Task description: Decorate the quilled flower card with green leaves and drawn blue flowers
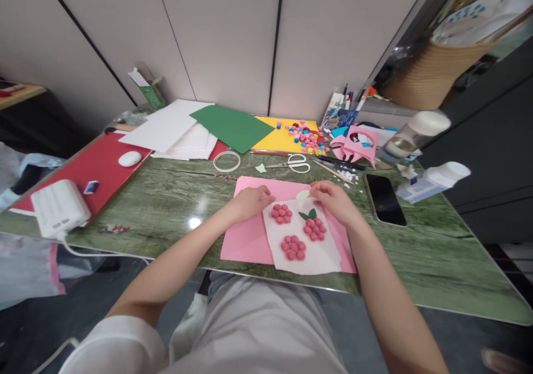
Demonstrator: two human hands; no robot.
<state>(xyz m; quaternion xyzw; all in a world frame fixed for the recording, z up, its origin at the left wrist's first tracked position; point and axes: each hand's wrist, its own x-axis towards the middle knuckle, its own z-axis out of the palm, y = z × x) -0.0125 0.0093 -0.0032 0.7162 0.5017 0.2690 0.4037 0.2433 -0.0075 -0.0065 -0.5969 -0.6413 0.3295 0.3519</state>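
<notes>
A sheet of white paper [307,257] with uneven edges lies over pink paper [245,235] at the table's near edge. Three clusters of pink rolled-paper coils [293,248] sit on the white sheet, and one has two dark green paper leaves [308,214] above it. My left hand [252,202] is closed, its fingertips pinching the sheet's upper left corner. At the upper right corner, my right hand [333,199] is also closed on the sheet's edge. Between my hands lies a pale green paper leaf [302,194], close to the right fingertips.
Scissors [297,164], a tape roll [227,161] and green paper [231,126] lie beyond the pink paper. Small colourful coils [306,135] rest on yellow paper. To the right are a phone [385,199] and a white bottle [435,182]; left, a white power bank [60,207].
</notes>
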